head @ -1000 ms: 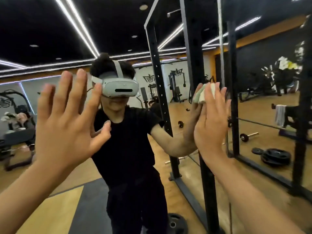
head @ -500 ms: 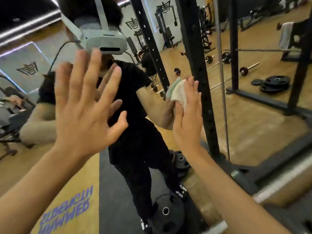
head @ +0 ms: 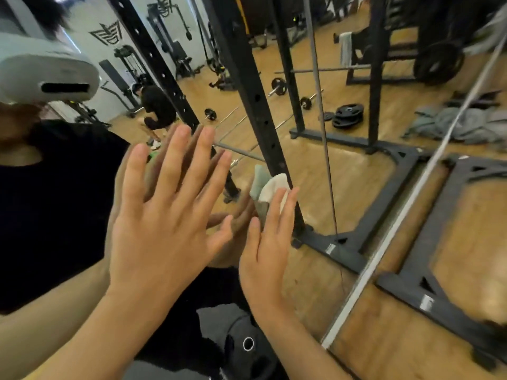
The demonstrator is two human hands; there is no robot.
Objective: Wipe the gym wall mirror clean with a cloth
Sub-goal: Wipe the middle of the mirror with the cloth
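The wall mirror [head: 343, 171] fills most of the view and reflects the gym and me. My right hand [head: 267, 250] lies flat with straight fingers and presses a pale white and green cloth [head: 270, 185] against the glass low down; the cloth shows above my fingertips. My left hand [head: 164, 223] is spread flat on the mirror just left of it, fingers apart, holding nothing. Both hands meet their own reflections in the glass.
The mirror's bottom edge [head: 384, 267] runs diagonally at the right, with the wooden floor [head: 411, 338] and a black rack base [head: 428, 286] beyond it. A black weight plate [head: 247, 344] lies low by my arms. The reflection shows a rack upright [head: 247, 86], barbells and stacked plates.
My right hand has slid the cloth down the mirror and slightly left, and my view has tipped down toward the floor. My left hand stays spread on the glass, now closer to the right.
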